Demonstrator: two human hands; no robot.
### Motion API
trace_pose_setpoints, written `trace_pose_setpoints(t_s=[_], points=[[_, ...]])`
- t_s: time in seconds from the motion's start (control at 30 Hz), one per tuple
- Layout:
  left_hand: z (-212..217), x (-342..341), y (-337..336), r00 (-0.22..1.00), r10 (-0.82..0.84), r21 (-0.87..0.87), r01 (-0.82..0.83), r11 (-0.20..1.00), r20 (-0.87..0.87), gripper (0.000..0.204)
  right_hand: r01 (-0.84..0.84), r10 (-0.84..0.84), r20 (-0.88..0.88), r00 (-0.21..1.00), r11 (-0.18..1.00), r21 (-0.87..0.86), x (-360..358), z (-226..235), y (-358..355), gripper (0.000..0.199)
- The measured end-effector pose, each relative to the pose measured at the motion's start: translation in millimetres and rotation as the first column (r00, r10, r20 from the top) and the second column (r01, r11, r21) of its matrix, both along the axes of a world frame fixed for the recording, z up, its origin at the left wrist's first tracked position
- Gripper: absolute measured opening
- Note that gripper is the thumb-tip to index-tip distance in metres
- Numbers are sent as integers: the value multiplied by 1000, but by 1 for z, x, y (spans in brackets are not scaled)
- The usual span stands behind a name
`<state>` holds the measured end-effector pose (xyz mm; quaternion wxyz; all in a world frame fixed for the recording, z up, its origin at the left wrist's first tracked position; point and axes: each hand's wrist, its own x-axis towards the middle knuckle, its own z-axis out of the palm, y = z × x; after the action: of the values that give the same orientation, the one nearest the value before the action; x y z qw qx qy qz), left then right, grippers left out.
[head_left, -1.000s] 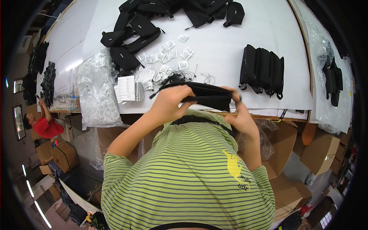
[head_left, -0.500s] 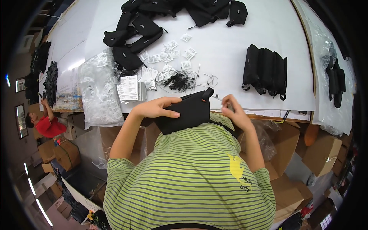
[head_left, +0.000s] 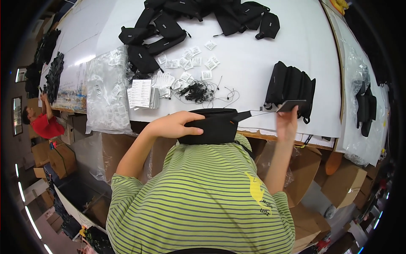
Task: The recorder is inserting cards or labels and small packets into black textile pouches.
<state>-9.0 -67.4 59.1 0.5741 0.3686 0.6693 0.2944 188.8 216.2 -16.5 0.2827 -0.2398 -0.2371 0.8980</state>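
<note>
Pouch [head_left: 211,126]: black, soft fabric, sitting at the near edge of the white bench [head_left: 262,59], just above your striped shirt [head_left: 198,199] at about the centre of the view. Your left hand [head_left: 175,125] lies over its left end, fingers curled across the top and closed on the cloth. Your right hand [head_left: 287,120] is out at 3 o'clock from the pouch, pinching a small dark card [head_left: 292,105] between thumb and fingertips; a thin strap or string [head_left: 253,113] runs taut from the pouch's right end to that card.

The pouch looks light and floppy, so it will likely sag or fold if you lift it by one corner. Your grip across the top seam, where the fabric is doubled, seems the firmest place to hold. The card looks stiff but thin, best held by its edges, and the string is fine enough to slip if your pinch loosens.

Around you: at 1 o'clock from the pouch, a row of black pouches [head_left: 292,84] stands upright on the bench. At 12 o'clock, near the pouch, lies a tangle of black strings [head_left: 198,89], with small white packets [head_left: 190,63] scattered beyond it. At 11 o'clock sits a stack of white paper tags [head_left: 141,93], and further left a heap of clear plastic bags [head_left: 105,93]. A loose pile of black bags [head_left: 177,21] fills the far side. Cardboard boxes [head_left: 321,186] stand under the bench at 4 o'clock, and another person in a red top [head_left: 44,127] is well apart at 9 o'clock.
</note>
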Motion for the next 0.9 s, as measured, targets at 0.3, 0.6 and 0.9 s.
trace_pose_setpoints(t_s=[0.3, 0.6, 0.9], points=[[36, 22, 13, 953, -210, 140, 244, 960, -220, 25, -362, 343, -134, 930, 784, -504, -75, 0, -76, 42], [35, 24, 16, 949, -225, 136, 259, 956, -222, 25, -442, 492, 229, 840, 865, -240, -78, 14, -86, 44], [33, 17, 21, 922, 11, 116, 37, 993, -386, 26, -238, -20, 380, 925, 747, 620, -76, 40, -59, 25]])
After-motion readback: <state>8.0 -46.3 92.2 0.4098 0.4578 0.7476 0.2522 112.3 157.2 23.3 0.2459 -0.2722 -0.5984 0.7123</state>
